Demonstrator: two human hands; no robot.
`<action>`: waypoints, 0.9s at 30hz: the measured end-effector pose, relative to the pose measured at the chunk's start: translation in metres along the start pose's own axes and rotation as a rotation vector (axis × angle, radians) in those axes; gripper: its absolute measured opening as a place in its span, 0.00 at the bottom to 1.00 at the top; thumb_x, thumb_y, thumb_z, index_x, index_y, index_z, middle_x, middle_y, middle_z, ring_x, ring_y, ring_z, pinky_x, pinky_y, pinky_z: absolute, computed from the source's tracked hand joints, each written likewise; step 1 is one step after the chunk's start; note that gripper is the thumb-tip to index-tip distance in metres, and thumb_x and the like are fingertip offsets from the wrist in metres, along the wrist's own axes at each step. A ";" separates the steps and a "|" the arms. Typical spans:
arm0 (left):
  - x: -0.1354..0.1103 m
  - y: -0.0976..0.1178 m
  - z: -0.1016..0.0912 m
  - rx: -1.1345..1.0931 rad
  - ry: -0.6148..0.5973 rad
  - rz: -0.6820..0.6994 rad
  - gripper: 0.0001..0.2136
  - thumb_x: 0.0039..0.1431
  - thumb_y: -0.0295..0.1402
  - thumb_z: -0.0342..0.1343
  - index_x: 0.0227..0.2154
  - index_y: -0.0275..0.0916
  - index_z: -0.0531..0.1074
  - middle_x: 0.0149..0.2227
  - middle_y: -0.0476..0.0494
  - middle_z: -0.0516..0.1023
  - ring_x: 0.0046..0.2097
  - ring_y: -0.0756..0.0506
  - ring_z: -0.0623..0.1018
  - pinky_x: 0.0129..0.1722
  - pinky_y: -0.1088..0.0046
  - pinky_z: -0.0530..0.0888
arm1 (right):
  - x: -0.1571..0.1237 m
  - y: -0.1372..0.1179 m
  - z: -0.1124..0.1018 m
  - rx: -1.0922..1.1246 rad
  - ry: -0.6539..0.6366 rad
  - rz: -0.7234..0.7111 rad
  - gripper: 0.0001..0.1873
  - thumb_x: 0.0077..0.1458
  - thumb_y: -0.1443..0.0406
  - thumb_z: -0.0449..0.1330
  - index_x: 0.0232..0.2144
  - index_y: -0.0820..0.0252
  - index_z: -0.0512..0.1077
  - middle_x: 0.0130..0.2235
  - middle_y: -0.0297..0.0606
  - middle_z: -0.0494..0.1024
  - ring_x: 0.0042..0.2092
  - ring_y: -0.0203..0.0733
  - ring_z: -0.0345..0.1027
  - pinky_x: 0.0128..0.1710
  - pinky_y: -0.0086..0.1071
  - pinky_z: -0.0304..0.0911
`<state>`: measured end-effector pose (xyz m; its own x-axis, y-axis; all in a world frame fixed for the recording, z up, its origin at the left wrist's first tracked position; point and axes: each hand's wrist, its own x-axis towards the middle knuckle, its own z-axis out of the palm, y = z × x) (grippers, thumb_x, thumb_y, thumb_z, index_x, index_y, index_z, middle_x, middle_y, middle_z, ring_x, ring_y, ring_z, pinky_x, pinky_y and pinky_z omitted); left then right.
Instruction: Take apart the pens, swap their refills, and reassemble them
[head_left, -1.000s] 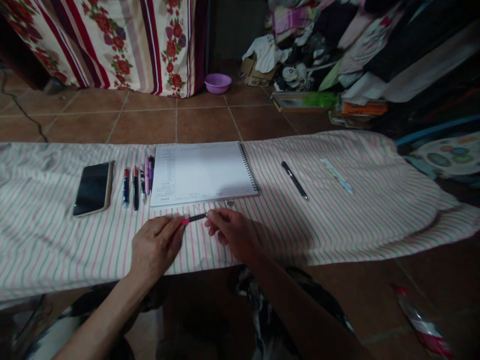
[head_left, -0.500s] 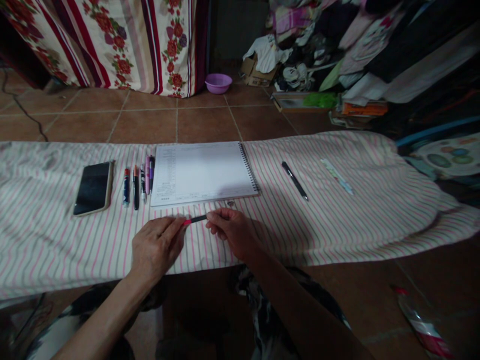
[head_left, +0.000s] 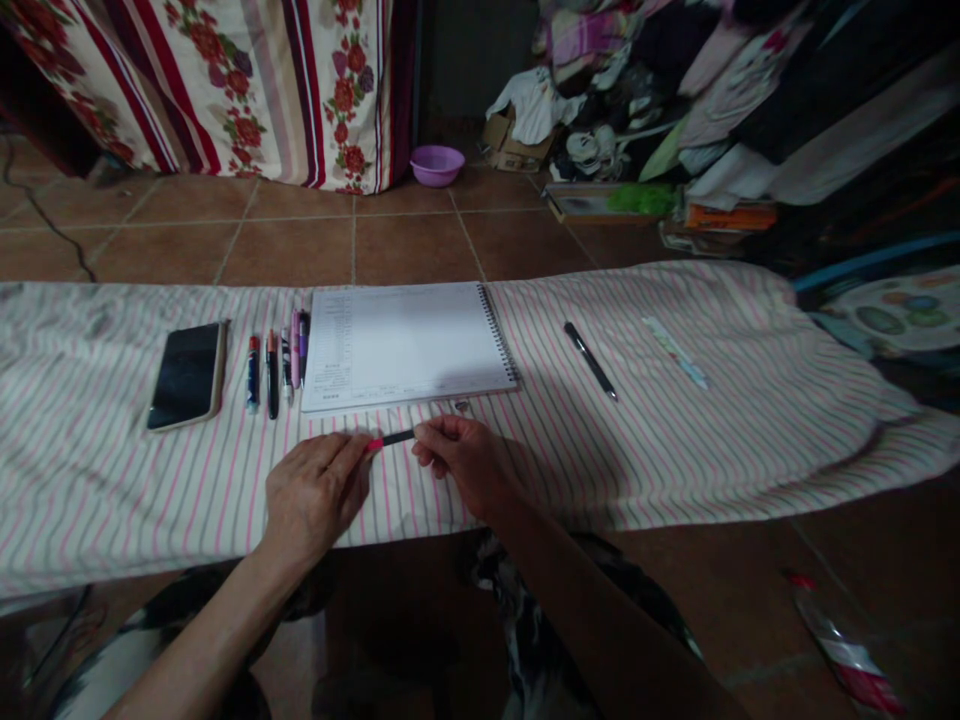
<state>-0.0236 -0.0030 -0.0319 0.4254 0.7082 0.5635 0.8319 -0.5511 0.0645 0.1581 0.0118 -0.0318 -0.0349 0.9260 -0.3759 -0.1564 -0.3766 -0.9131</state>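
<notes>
A slim black and pink pen [head_left: 396, 438] is stretched between my two hands, just in front of the notebook. My left hand [head_left: 315, 485] pinches its pink end, and the fingers cover that tip. With thumb and forefinger closed, my right hand [head_left: 461, 455] grips the black end. Behind them lies an open spiral notebook [head_left: 420, 340], its page mostly blank with a printed column on the left. Several pens [head_left: 271, 375] lie side by side at the notebook's left edge. A black pen [head_left: 590, 362] rests by itself to the right.
A dark-screened phone [head_left: 185, 375] lies at the left on the striped cloth [head_left: 720, 440]. A pale patterned pen-like thing [head_left: 675, 352] is at the right. On the tiled floor are a purple basin [head_left: 437, 168] and a plastic bottle [head_left: 847, 645].
Almost nothing differs. Both hands keep their hold on the pen, with only a very slight shift to the right.
</notes>
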 end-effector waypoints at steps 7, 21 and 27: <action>0.000 0.000 0.000 0.007 0.014 -0.001 0.10 0.52 0.31 0.57 0.38 0.36 0.73 0.32 0.42 0.79 0.32 0.45 0.76 0.33 0.68 0.73 | 0.000 -0.001 0.000 0.036 0.004 0.009 0.10 0.45 0.61 0.61 0.21 0.64 0.69 0.20 0.32 0.72 0.21 0.29 0.63 0.20 0.22 0.57; -0.001 0.001 0.001 0.013 0.036 -0.003 0.11 0.51 0.30 0.59 0.38 0.35 0.73 0.33 0.41 0.79 0.34 0.44 0.77 0.35 0.67 0.73 | 0.000 -0.002 -0.001 0.147 -0.010 0.093 0.10 0.44 0.60 0.63 0.24 0.64 0.72 0.24 0.35 0.76 0.24 0.31 0.69 0.23 0.23 0.65; -0.002 0.000 0.001 0.003 0.027 0.004 0.11 0.51 0.30 0.58 0.39 0.35 0.73 0.33 0.41 0.79 0.33 0.44 0.77 0.35 0.67 0.73 | 0.001 0.000 0.000 0.110 0.015 0.074 0.11 0.45 0.60 0.62 0.23 0.64 0.72 0.23 0.37 0.77 0.24 0.33 0.70 0.22 0.24 0.65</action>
<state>-0.0237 -0.0037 -0.0337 0.4189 0.6935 0.5861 0.8314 -0.5525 0.0595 0.1584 0.0127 -0.0317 -0.0355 0.8948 -0.4451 -0.2608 -0.4383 -0.8602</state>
